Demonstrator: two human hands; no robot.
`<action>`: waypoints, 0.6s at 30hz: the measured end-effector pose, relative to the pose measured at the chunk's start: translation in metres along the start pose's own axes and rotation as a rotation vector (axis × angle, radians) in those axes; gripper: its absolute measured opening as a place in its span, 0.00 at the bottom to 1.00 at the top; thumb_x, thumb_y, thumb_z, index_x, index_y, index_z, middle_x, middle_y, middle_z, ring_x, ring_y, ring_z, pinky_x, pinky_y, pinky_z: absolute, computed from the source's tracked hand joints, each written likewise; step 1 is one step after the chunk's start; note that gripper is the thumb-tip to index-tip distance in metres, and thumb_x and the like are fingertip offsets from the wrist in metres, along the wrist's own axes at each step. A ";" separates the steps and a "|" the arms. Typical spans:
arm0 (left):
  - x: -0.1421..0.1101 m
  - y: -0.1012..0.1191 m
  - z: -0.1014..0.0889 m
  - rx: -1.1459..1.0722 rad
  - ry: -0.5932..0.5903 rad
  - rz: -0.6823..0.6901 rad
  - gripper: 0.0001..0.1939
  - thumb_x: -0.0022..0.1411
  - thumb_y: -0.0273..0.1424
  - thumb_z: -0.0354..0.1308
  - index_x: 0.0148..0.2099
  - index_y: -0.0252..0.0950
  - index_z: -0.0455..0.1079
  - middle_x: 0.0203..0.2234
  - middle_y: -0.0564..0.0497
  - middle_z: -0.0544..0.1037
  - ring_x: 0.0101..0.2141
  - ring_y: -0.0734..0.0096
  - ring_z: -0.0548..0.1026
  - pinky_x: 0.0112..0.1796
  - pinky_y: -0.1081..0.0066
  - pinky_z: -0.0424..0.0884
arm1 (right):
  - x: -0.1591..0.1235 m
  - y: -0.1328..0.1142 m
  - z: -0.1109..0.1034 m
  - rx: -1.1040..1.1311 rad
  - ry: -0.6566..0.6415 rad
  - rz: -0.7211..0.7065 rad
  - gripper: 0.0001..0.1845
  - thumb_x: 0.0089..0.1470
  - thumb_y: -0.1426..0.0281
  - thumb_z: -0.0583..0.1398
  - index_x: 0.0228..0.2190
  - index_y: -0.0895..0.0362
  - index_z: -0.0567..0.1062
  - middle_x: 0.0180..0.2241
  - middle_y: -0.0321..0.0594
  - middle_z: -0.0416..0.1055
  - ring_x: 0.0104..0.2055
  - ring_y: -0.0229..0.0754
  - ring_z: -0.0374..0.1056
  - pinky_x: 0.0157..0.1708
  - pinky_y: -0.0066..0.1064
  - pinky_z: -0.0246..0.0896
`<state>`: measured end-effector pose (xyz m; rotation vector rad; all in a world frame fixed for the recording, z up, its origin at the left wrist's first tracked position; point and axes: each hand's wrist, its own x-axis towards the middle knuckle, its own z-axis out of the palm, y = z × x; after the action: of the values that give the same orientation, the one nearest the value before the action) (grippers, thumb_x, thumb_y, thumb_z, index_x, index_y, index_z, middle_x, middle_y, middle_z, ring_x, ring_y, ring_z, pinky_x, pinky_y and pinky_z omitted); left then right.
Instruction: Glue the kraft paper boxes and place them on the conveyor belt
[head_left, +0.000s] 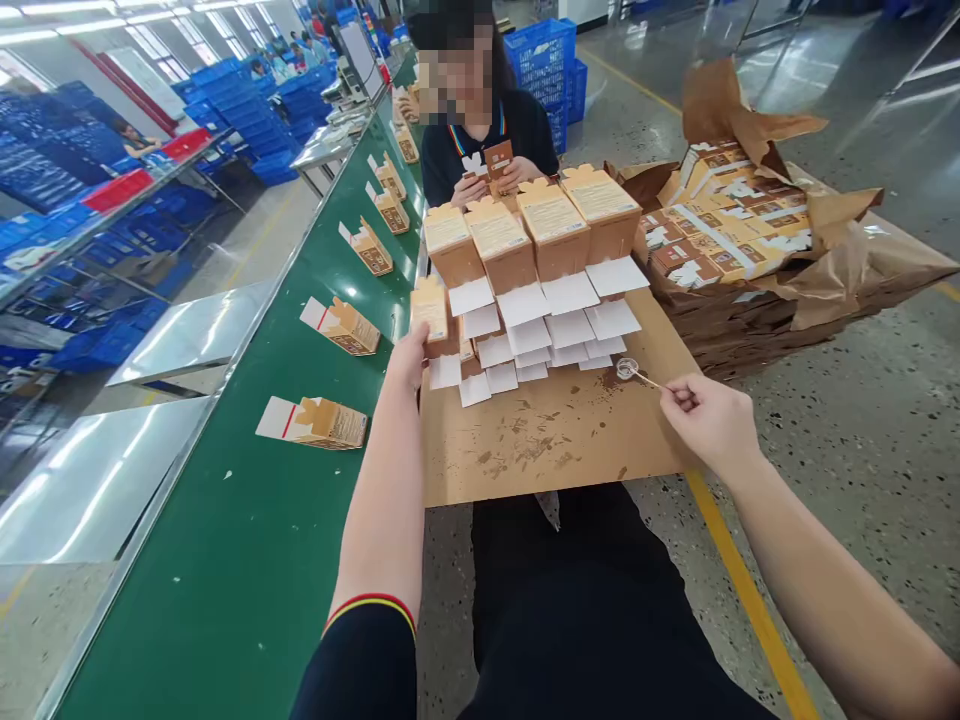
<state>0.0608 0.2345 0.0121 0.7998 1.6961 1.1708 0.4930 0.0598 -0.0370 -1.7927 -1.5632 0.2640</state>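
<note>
My left hand (410, 352) grips a small tan-and-brown carton (430, 305) at the left end of a stack, thumb on its near face. The far fingers are hidden. Pinched in my right hand (699, 408) is a thin pale stick (651, 381). Its far end meets a small round clear dish (627, 368) on a brown cardboard sheet (555, 470); whether it dips inside is too small to tell. Between my hands rise tiered rows of cartons (559, 245), their white flaps (523, 305) pointing toward me.
On my left runs a green conveyor belt (225, 560) with several cartons (337, 423) lying along it. A co-worker (484, 130) across from me holds flat carton pieces (497, 160). Wrapped bundles of flat cartons (727, 235) lie at right. Blue crates (541, 65) stand behind.
</note>
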 end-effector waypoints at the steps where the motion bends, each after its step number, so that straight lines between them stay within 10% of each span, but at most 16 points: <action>1: -0.010 -0.007 -0.009 -0.072 0.012 0.049 0.13 0.65 0.40 0.67 0.46 0.38 0.78 0.50 0.42 0.87 0.53 0.53 0.84 0.51 0.60 0.79 | 0.009 0.001 0.000 -0.029 -0.027 -0.002 0.09 0.57 0.61 0.63 0.29 0.51 0.78 0.26 0.42 0.79 0.28 0.48 0.77 0.35 0.40 0.75; 6: -0.083 -0.060 -0.054 -0.380 -0.048 0.263 0.24 0.57 0.43 0.72 0.54 0.41 0.79 0.59 0.41 0.84 0.65 0.48 0.79 0.61 0.56 0.78 | 0.039 0.004 0.008 -0.123 -0.176 -0.036 0.09 0.56 0.65 0.65 0.24 0.49 0.73 0.25 0.43 0.77 0.29 0.51 0.75 0.33 0.39 0.69; 11: -0.154 -0.123 -0.060 -0.321 -0.141 0.138 0.40 0.52 0.49 0.82 0.63 0.44 0.77 0.67 0.39 0.80 0.67 0.40 0.78 0.62 0.47 0.80 | 0.047 0.017 0.018 -0.094 -0.191 -0.109 0.11 0.54 0.66 0.67 0.23 0.48 0.73 0.22 0.41 0.75 0.25 0.48 0.70 0.28 0.38 0.62; 18: -0.167 -0.154 -0.044 -0.327 -0.075 0.071 0.43 0.47 0.49 0.86 0.61 0.40 0.76 0.62 0.36 0.83 0.63 0.44 0.82 0.64 0.48 0.78 | 0.038 0.021 0.004 -0.070 -0.070 -0.079 0.14 0.59 0.58 0.69 0.26 0.51 0.78 0.23 0.42 0.77 0.27 0.47 0.73 0.29 0.38 0.68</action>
<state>0.0824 0.0208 -0.0738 0.6942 1.3776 1.4043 0.5162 0.0969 -0.0421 -1.7875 -1.7081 0.2393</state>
